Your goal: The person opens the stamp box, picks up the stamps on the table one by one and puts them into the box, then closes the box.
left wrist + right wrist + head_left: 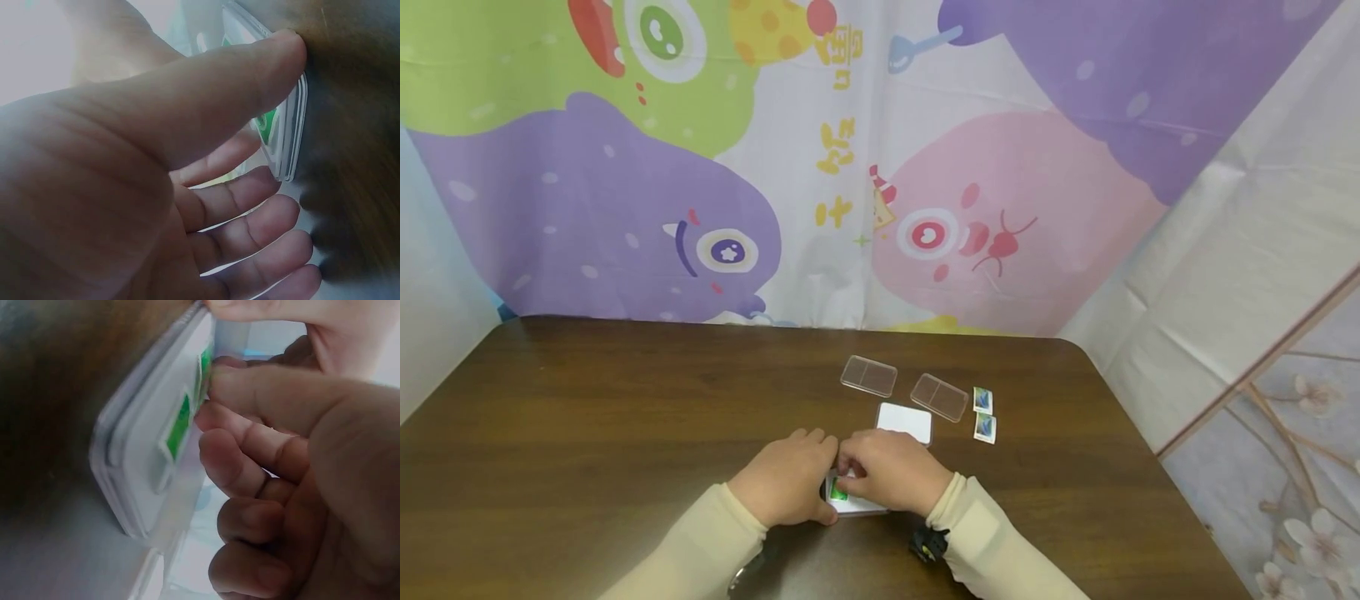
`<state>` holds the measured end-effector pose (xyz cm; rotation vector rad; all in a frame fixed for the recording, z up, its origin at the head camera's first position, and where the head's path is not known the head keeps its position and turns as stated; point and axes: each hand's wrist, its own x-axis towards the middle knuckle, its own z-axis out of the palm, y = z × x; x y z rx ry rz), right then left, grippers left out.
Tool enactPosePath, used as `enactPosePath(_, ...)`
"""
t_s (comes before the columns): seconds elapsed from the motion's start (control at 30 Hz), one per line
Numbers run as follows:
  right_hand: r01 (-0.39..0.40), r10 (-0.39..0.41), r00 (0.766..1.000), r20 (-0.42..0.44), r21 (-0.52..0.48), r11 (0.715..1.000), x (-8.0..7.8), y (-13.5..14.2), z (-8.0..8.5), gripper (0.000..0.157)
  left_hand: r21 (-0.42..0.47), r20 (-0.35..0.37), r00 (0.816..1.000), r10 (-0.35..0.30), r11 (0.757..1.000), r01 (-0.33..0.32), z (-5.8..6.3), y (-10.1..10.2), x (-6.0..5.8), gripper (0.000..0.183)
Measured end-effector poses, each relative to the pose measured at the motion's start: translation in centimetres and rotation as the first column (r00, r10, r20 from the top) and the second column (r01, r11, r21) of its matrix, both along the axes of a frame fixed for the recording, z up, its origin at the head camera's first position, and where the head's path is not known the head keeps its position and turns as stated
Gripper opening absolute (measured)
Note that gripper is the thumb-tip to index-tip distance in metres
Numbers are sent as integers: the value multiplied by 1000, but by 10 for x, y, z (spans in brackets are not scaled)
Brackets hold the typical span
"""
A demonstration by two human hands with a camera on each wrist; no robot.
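A flat clear plastic case (867, 506) with a white insert lies on the table's near side between the hands. In the right wrist view, one green stamp (179, 430) lies on the white insert, with a second green stamp (205, 361) beyond it. My left hand (790, 479) holds the case at its left end, the thumb against the near edge and fingertips at the far side. My right hand (898, 471) reaches over the case, thumb and index finger pinching at the second green stamp; the other fingers are curled. Its exact grip is partly hidden.
Just beyond the right hand lies another case with a white insert (904, 422). Farther back are two clear plastic covers, a left cover (868, 376) and a right cover (939, 397). Two blue-green stamps (984, 414) lie to their right on the brown table (625, 417).
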<state>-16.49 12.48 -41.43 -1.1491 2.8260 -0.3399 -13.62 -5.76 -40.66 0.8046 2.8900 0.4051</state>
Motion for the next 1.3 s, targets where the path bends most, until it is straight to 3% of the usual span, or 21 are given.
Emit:
enactPosePath(0.33, -2, 1, 1000, 25, 53, 999, 3, 1, 4, 23, 1, 2, 1000, -4, 1000, 4, -1, 0, -1, 61)
enactPosePath(1.3, -39, 39, 999, 10, 49, 998, 2, -1, 1, 18, 17, 12, 1000, -3, 1000, 3, -1, 0, -1, 57)
